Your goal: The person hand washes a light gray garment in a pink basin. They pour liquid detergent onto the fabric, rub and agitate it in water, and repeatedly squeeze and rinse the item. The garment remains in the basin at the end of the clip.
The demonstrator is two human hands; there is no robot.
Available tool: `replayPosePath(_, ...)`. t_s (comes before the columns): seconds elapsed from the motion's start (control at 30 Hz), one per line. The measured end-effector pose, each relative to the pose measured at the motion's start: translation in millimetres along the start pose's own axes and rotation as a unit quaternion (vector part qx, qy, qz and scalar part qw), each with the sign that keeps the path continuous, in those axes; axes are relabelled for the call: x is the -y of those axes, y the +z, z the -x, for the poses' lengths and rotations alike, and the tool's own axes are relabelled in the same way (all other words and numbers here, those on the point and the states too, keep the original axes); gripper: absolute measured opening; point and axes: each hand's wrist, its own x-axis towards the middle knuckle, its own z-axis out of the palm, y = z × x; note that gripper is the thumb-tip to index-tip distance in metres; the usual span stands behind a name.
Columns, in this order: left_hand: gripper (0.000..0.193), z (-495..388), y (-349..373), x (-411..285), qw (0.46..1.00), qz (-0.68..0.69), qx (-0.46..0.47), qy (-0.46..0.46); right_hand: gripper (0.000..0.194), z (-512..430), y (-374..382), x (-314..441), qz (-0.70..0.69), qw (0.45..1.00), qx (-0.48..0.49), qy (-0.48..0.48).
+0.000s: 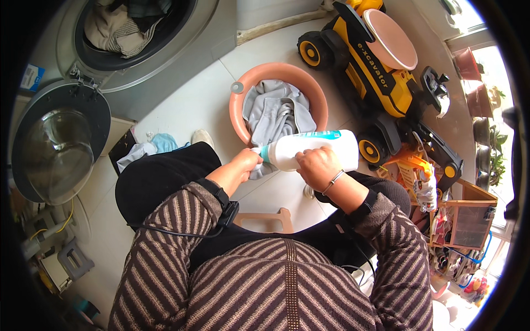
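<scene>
My right hand (319, 169) grips a white plastic bottle (285, 154) with a teal label by its body. The bottle is tipped on its side, its teal neck (265, 154) pointing left. At that end, my left hand (245, 162) pinches part of a grey garment (263, 170); whether the bottle's mouth is capped cannot be seen. More grey fabric (277, 109) lies bunched in a round orange plastic basin (321, 97) on the floor in front of me. Below my hands, between my knees, part of a beige plastic stool (285, 220) shows.
A front-loading washing machine (215, 45) stands at upper left, its door (25, 140) swung wide and clothes (120, 35) inside. To the right is a ride-on toy excavator (368, 78) carrying a pink basin (391, 39). Small cloths (163, 142) lie near my left knee.
</scene>
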Motion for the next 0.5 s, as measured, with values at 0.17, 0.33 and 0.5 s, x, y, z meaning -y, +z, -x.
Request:
replayPosePath(0.17,0.04,-3,-1,1,1.0,0.012,0.019,-0.006,0.021,9,-21,-6,-0.04,0.999,-0.005,-0.009)
replayPosePath(0.33,0.046,-7,-5,2,0.996,0.035,0.016,0.075,0.025,7,-23,-19,-0.124,0.991,-0.035,0.037)
replayPosePath(0.5,0.049,0,1,2,0.994,0.038,0.024,0.096,0.029,8,-7,-23,-0.189,0.975,-0.027,0.109)
